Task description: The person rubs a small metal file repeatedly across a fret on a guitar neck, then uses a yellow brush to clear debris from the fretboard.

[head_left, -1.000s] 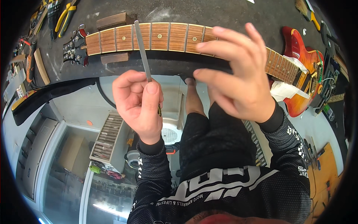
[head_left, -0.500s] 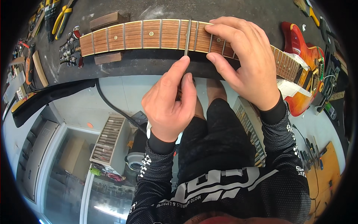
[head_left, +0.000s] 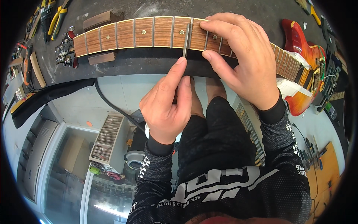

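Observation:
A guitar neck (head_left: 126, 34) with a brown wooden fretboard, metal frets and round dot inlays lies across the workbench, its headstock (head_left: 66, 50) to the left. My left hand (head_left: 166, 102) pinches a slim metal file (head_left: 186, 42), index finger stretched along it. The file lies across the fretboard close beside a fret, its tip short of the far edge. Farther right, my right hand (head_left: 244, 56) spans the neck, thumb at the near edge and fingers at the far edge. The red-orange guitar body (head_left: 294, 39) sits at the right, with white paper or tape near the neck joint.
Wooden blocks (head_left: 102, 58) lie by the neck near the headstock. Yellow-handled pliers (head_left: 57, 20) and other tools crowd the bench's left end. More tools and cables lie beyond the guitar body. Below the bench's near edge stands a rack of drawers (head_left: 108, 140).
The guitar neck has shifted slightly left, and my right hand with it. My left hand has drawn the file a little toward me and left, so its tip no longer passes the far edge.

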Motion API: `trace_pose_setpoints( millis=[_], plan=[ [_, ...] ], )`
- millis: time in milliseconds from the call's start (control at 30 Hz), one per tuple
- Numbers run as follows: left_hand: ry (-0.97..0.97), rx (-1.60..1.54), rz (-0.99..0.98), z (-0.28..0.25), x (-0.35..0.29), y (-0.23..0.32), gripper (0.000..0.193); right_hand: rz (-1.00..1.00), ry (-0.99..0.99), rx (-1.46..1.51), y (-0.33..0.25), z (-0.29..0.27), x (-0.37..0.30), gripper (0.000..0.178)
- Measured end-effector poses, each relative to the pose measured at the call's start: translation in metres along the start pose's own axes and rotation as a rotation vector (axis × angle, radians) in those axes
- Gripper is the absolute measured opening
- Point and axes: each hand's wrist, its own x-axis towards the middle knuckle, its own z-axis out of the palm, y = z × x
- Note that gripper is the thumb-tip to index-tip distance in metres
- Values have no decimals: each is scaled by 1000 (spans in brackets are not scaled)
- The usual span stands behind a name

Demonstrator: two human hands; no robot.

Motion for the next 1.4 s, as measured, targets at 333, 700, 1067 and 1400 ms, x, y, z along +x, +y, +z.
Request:
trace_pose_setpoints(
  millis=[333, 700, 1067, 1400],
  plan=[
    [-45, 69, 4, -5, 1, 5, 37, 6, -4, -2, 0, 0, -1, 50],
    [-156, 38, -39, -12, -7, -1, 34, 23, -30, -8, 2, -1, -3, 51],
    [-43, -43, 48, -6, -4, -2, 45, 18, -41, -6, 1, -1, -2, 50],
    [-24, -6, 107, -5, 1, -2, 45, 13, -36, -15, 2, 0, -3, 51]
  ],
)
